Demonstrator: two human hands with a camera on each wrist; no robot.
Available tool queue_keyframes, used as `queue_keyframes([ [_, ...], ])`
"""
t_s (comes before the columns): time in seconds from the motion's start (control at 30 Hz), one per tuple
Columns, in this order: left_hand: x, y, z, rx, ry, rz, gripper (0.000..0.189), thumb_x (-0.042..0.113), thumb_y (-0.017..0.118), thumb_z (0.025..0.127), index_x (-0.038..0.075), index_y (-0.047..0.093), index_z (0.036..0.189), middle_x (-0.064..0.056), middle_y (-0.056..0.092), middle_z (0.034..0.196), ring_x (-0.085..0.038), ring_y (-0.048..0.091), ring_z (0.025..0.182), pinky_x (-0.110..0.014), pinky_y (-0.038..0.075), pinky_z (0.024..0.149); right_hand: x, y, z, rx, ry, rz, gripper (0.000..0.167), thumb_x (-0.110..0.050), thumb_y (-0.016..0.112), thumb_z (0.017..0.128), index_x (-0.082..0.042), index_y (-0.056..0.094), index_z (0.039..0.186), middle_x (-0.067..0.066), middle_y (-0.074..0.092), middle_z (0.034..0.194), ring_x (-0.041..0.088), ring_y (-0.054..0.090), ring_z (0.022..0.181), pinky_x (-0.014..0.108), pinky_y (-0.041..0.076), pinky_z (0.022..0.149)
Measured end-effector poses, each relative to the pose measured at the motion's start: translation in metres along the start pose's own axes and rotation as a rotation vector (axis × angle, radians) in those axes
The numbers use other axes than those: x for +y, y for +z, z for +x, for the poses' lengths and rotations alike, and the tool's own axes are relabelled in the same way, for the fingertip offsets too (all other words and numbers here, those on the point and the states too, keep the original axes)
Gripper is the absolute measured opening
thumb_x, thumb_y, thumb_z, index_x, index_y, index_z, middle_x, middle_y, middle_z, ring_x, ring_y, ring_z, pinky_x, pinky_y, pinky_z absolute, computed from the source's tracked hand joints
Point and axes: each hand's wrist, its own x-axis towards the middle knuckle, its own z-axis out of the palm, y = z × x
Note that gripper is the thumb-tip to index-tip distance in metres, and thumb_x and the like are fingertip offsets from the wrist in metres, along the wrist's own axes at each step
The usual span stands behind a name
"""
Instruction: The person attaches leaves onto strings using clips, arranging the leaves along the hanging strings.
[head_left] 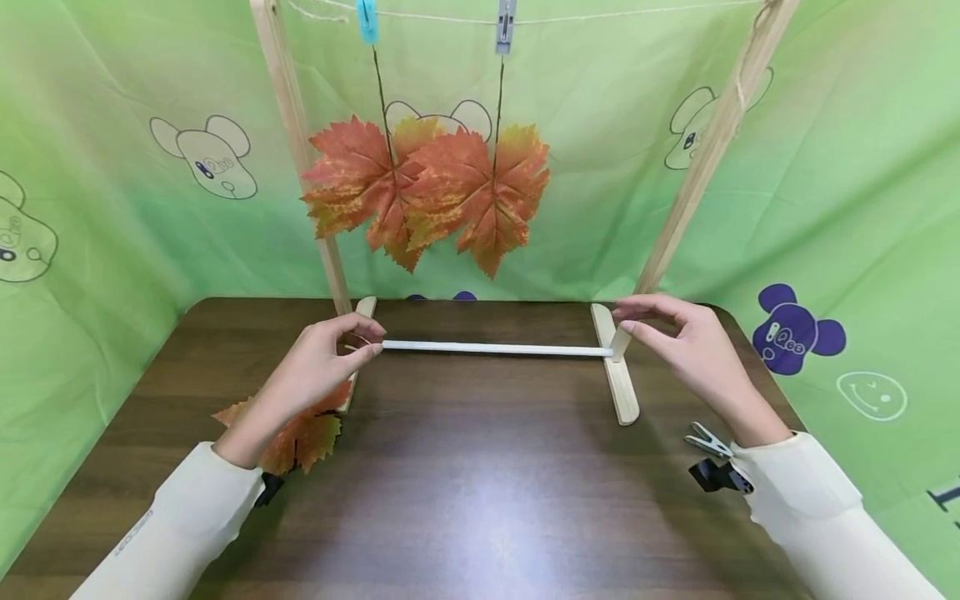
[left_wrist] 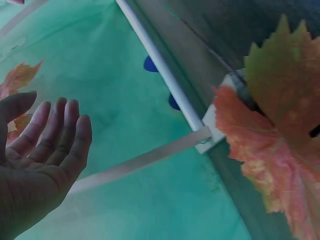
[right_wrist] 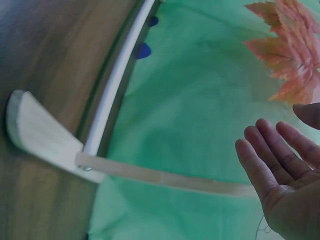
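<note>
My left hand (head_left: 322, 354) hovers at the left side of the wooden stand, its fingers loosely bent around nothing. In the left wrist view the palm and fingers (left_wrist: 82, 135) show bare. On the other side, my right hand (head_left: 693, 350) is held beside the right post (head_left: 705, 167), with a gap between thumb and fingers. Two orange maple leaves (head_left: 352, 183) (head_left: 487, 196) hang by their stems from a string, one under a blue clothespin (head_left: 367, 21), one under a grey clothespin (head_left: 506, 25). A third leaf (head_left: 300, 437) lies partly hidden below my left forearm.
A white crossbar (head_left: 495, 348) joins the stand's feet, the right foot (head_left: 621, 392) jutting forward on the brown table (head_left: 465, 492). An unattached clothespin (head_left: 707, 440) lies near my right sleeve. Green cloth (head_left: 585, 208) printed with cartoon heads hangs behind and at both sides.
</note>
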Motion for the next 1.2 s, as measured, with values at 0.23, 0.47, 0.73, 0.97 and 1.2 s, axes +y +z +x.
queue_keyframes([
  [0.23,-0.012,0.004,-0.003,-0.042,0.032,0.009,0.016,0.014,0.069,0.102,0.011,0.073,0.117,-0.004,0.076,0.107,-0.02,0.069,0.101,-0.036,0.056,0.087,0.015,-0.003,-0.009,0.007,0.006,-0.02,0.028,-0.014,0.072,0.1,-0.008,0.073,0.127,-0.024,0.073,0.115,-0.015,0.064,0.104,0.005,0.048,0.086],
  [0.47,-0.026,0.01,-0.004,-0.142,-0.008,-0.034,0.025,0.015,0.07,0.101,0.007,0.07,0.124,-0.011,0.074,0.115,-0.023,0.073,0.099,-0.031,0.058,0.074,0.028,-0.003,-0.02,0.003,0.052,-0.055,0.03,-0.017,0.074,0.099,-0.008,0.073,0.127,-0.027,0.071,0.113,-0.015,0.062,0.102,0.006,0.046,0.084],
  [0.73,-0.037,0.015,-0.003,-0.236,-0.023,-0.045,0.029,0.014,0.072,0.1,0.001,0.067,0.125,-0.011,0.072,0.105,-0.024,0.07,0.091,-0.034,0.058,0.061,0.037,-0.005,-0.028,0.019,0.107,-0.07,0.028,-0.02,0.074,0.099,-0.014,0.074,0.127,-0.023,0.075,0.112,-0.015,0.062,0.101,0.006,0.045,0.087],
  [0.97,-0.046,0.021,-0.003,-0.266,-0.002,0.0,0.029,0.013,0.075,0.098,-0.001,0.069,0.122,-0.012,0.073,0.109,-0.019,0.068,0.096,-0.028,0.056,0.074,0.047,-0.007,-0.036,0.011,0.098,-0.073,0.03,-0.02,0.075,0.099,-0.012,0.073,0.128,-0.021,0.076,0.113,-0.017,0.061,0.102,0.005,0.042,0.087],
  [1.2,-0.051,0.021,-0.002,-0.305,0.013,0.01,0.027,0.009,0.076,0.096,-0.003,0.07,0.119,-0.015,0.074,0.109,-0.018,0.068,0.095,-0.028,0.057,0.078,0.06,-0.008,-0.049,0.004,0.123,-0.069,0.033,-0.017,0.076,0.097,-0.009,0.072,0.129,-0.024,0.074,0.111,-0.017,0.063,0.1,0.005,0.043,0.086],
])
